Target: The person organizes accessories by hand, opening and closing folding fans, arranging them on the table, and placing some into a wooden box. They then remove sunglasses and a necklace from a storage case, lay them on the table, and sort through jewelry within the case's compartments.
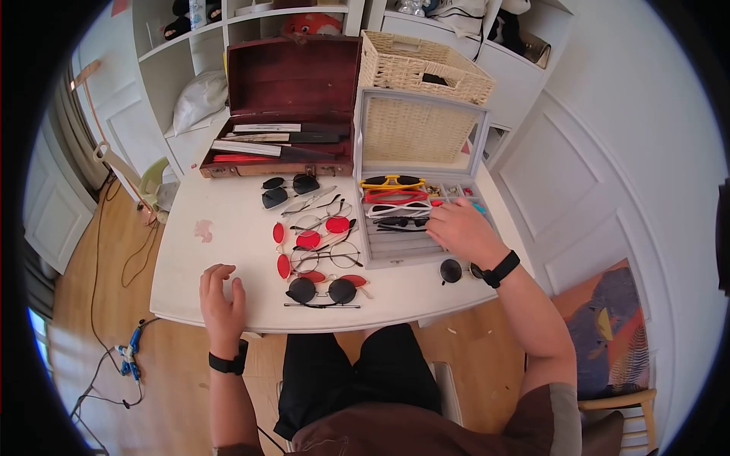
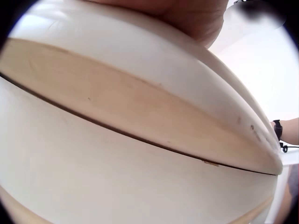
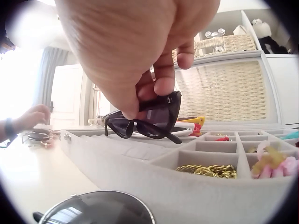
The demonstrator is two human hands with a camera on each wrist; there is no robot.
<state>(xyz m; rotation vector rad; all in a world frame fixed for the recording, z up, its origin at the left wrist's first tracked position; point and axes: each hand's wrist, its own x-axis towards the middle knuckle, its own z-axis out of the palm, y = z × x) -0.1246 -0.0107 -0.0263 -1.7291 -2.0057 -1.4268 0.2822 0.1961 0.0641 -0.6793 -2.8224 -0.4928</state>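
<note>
My right hand [image 1: 465, 229] pinches a pair of black sunglasses [image 3: 154, 119] between thumb and fingers, low over the grey jewellery case [image 1: 365, 254]. Yellow sunglasses [image 1: 391, 182], red ones [image 1: 395, 196] and a white-framed pair [image 1: 398, 209] lie in rows behind them in the case. At the front left edge of the table, my left hand [image 1: 222, 300] rests with loosely bent fingers and holds nothing. To the left of the case, several pairs of glasses are spread out, among them dark round sunglasses [image 1: 341, 290] and red-lensed ones [image 1: 308, 240].
Small compartments of the case hold a gold chain [image 3: 210, 171] and pink flower trinkets [image 3: 275, 165]. Round sunglasses [image 1: 451, 270] lie by my right wrist. An open brown suitcase [image 1: 293, 76] with folded fans and a wicker basket [image 1: 426, 64] stand at the back of the white table [image 1: 182, 251].
</note>
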